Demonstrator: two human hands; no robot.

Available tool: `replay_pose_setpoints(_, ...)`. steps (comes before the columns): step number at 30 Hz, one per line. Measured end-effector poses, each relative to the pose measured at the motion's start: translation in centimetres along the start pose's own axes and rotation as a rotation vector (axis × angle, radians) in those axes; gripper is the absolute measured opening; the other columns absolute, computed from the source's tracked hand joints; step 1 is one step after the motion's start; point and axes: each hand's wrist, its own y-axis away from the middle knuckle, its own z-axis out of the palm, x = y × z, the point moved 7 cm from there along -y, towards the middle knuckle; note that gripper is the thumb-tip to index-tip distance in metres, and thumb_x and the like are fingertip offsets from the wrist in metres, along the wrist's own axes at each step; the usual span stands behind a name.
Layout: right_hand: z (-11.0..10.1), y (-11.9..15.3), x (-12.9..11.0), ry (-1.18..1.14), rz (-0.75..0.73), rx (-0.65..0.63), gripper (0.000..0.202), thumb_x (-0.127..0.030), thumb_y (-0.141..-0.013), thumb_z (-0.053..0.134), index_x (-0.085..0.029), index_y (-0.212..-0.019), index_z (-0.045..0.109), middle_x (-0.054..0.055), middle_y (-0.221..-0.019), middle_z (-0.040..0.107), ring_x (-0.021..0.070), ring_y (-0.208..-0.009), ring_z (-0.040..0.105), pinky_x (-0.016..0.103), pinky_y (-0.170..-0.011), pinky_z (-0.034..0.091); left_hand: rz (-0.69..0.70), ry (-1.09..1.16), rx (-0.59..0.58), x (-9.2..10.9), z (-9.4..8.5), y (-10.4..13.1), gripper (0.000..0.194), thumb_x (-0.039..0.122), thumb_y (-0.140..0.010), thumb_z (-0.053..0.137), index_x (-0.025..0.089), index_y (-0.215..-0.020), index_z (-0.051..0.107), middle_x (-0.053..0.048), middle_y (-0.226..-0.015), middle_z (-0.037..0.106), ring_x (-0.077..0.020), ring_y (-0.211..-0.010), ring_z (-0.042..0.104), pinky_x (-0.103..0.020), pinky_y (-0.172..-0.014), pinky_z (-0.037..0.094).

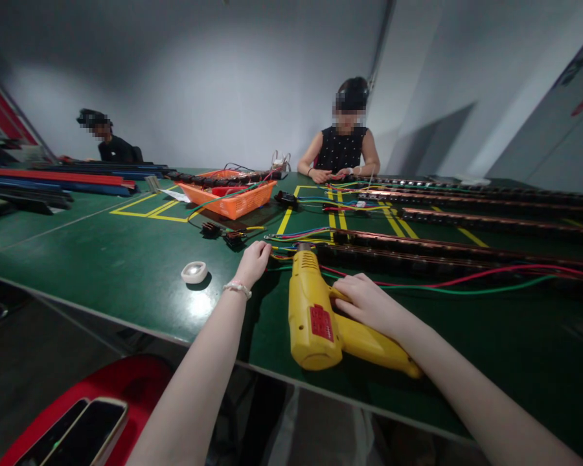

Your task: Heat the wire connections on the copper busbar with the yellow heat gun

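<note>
My right hand [362, 299] is closed around the handle of a yellow heat gun [302, 291] with a red label on its side. The gun's metal nozzle points away from me, over thin coloured wires [287, 248]. Just left of that nozzle, my left hand [254, 261] pinches the ends of these wires; its fingertips are partly hidden. The wires lead right to a long black bar [369, 259] with copper strips. Beyond my left hand lie small black connectors [234, 238]. A white ring-shaped piece [194, 272] rests on the green table [146, 259] to the left.
An orange basket [233, 206] holding dark parts stands behind my left hand. More copper-lined bars [466, 223] extend right, and red and blue strips [63, 181] lie far left. Across the table sits a person [344, 145]. Two phones [85, 433] lie on a red stool [131, 378].
</note>
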Motion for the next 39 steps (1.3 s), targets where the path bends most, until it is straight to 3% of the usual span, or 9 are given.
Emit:
replay_pose_setpoints(9, 0.7, -2.7, -3.7, 0.038, -0.105, 0.039, 0.016, -0.025, -0.089, 0.045, -0.018, -0.078, 0.055, 0.006, -0.082, 0.062, 0.0186, -0.081, 0.053, 0.038, -0.089, 0.032, -0.016, -0.025, -0.016, -0.2, 0.0, 0.0, 0.033, 0.035, -0.09, 0.039, 0.017, -0.071, 0.058, -0.004, -0.075, 0.059, -0.0157, -0.074, 0.053, -0.027, -0.071, 0.04)
replay_pose_setpoints(14, 0.8, -3.2, -4.4, 0.044, -0.135, 0.049, 0.018, -0.028, -0.09, 0.046, -0.018, -0.079, 0.056, 0.006, -0.082, 0.061, 0.0188, -0.081, 0.052, 0.037, -0.089, 0.031, -0.038, -0.02, -0.034, -0.2, -0.1, 0.0, 0.032, 0.035, -0.089, 0.039, 0.017, -0.072, 0.059, -0.003, -0.074, 0.06, -0.0151, -0.073, 0.052, -0.025, -0.068, 0.039)
replay_pose_setpoints(19, 0.8, -2.7, -3.4, 0.041, -0.136, 0.033, 0.017, -0.026, -0.089, 0.047, -0.017, -0.08, 0.057, 0.006, -0.082, 0.062, 0.0199, -0.084, 0.053, 0.039, -0.091, 0.03, -0.043, -0.034, -0.043, -0.2, -0.1, 0.1, 0.034, 0.038, -0.089, 0.038, 0.017, -0.072, 0.059, -0.004, -0.074, 0.061, -0.0157, -0.073, 0.053, -0.026, -0.067, 0.038)
replay_pose_setpoints(29, -0.5, 0.6, 0.9, 0.032, -0.043, 0.04, 0.017, -0.026, -0.09, 0.043, -0.018, -0.083, 0.057, 0.007, -0.086, 0.063, 0.0205, -0.086, 0.055, 0.04, -0.088, 0.033, -0.044, -0.006, -0.033, -0.4, 0.0, 0.2, 0.036, 0.04, -0.088, 0.037, 0.018, -0.072, 0.06, -0.003, -0.075, 0.063, -0.0159, -0.073, 0.055, -0.026, -0.068, 0.038)
replay_pose_setpoints(39, -0.4, 0.6, 0.8, 0.041, -0.007, 0.02, 0.016, -0.026, -0.088, 0.046, -0.018, -0.078, 0.055, 0.007, -0.084, 0.063, 0.02, -0.081, 0.053, 0.033, -0.073, 0.037, -0.047, 0.0, -0.029, -0.3, -0.2, 0.3, 0.037, 0.04, -0.088, 0.038, 0.017, -0.072, 0.061, -0.003, -0.071, 0.063, -0.015, -0.068, 0.054, -0.024, -0.063, 0.036)
